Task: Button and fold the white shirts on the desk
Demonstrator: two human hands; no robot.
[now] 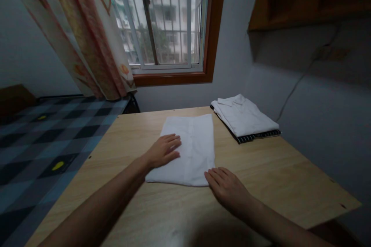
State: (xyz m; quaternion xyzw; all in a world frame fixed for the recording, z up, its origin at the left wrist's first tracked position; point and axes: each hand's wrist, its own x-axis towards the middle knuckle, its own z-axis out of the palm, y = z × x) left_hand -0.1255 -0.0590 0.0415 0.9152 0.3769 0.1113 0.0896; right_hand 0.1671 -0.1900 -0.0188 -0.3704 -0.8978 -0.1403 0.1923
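A folded white shirt [193, 150] lies flat on the wooden table, a button-front strip running down its middle. My left hand [164, 150] rests on the left part of the cloth, palm down, with the thumb apart from the stretched fingers. At the near right corner of the shirt, the fingertips of my right hand [227, 187] touch the edge. Its fingers are extended side by side and nothing shows gripped in them.
On the far right of the wooden table [139, 216] sits a folded white collared shirt [246, 115] on top of a black striped garment [246, 139]. A bed with a checked cover [87, 133] adjoins on the left. A wall shelf [290, 11] hangs at upper right.
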